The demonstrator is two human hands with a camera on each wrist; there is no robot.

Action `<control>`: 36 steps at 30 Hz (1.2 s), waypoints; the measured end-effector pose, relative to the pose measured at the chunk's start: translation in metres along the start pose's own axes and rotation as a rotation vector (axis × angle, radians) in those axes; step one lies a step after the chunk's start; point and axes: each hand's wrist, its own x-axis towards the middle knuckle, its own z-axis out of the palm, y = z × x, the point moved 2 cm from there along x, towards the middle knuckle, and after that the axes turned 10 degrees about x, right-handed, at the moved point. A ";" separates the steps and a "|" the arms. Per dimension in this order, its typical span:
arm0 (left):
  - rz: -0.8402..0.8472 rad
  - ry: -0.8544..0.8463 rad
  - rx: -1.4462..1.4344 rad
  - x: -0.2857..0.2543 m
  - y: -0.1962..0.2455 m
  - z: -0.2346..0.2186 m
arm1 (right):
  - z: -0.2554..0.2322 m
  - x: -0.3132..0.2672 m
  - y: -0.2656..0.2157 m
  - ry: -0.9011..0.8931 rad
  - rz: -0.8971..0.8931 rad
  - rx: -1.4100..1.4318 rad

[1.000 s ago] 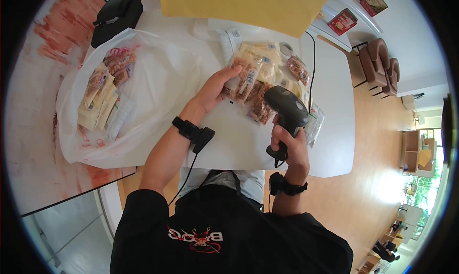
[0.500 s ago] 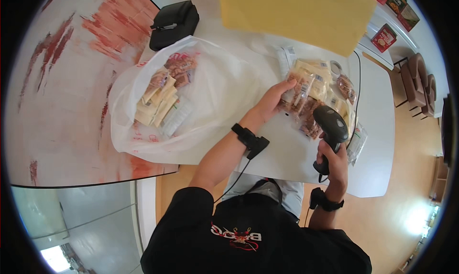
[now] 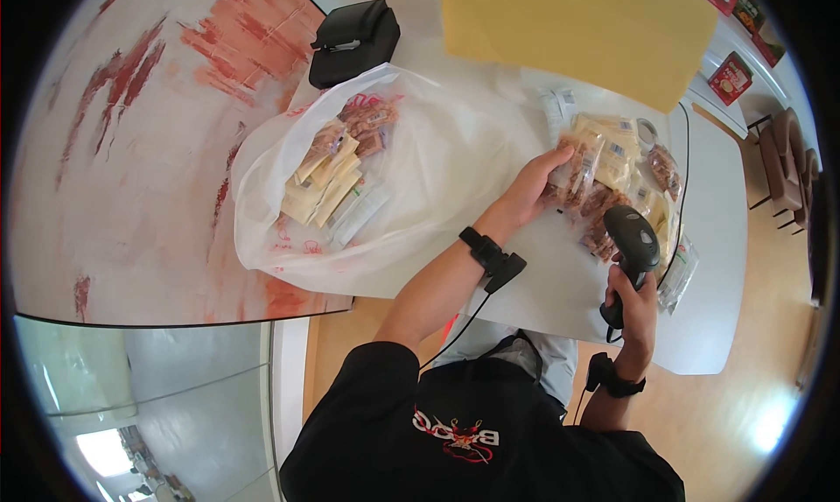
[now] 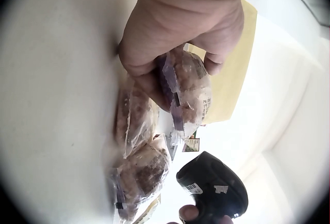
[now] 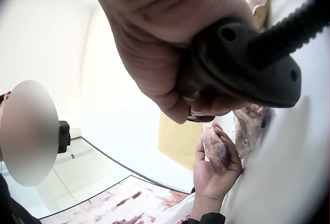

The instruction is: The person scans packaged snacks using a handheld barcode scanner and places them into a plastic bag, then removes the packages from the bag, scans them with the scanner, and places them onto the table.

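Note:
My left hand point(image 3: 528, 191) grips a clear packet of reddish-brown snack pieces point(image 4: 193, 84), thumb on one side and fingers on the other. A barcode is printed on this packet. In my right hand point(image 3: 639, 308) is a black barcode scanner point(image 3: 632, 238), held by its handle with the head tipped towards the packet. Under and around the held packet lie more brown snack packets point(image 4: 147, 172) and several cream-coloured packets point(image 3: 617, 139). The left wrist view shows the scanner's head close to the held packet but apart from it.
To the left, a white plastic bag point(image 3: 420, 213) lies spread with cream packets point(image 3: 324, 191) and brown packets point(image 3: 372, 121) in it. Behind stand a black case point(image 3: 354, 47) and a yellow sheet point(image 3: 577, 34). A cable point(image 3: 686, 187) and a tape roll point(image 3: 647, 133) lie at the right.
The head view has swung left, so everything sits further right in the frame. Both hands keep their hold on the snack packet and the barcode scanner, with little movement over the table.

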 end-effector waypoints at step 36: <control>0.555 0.703 0.197 -0.094 0.090 -0.124 | 0.005 -0.003 -0.013 -0.040 0.063 -0.137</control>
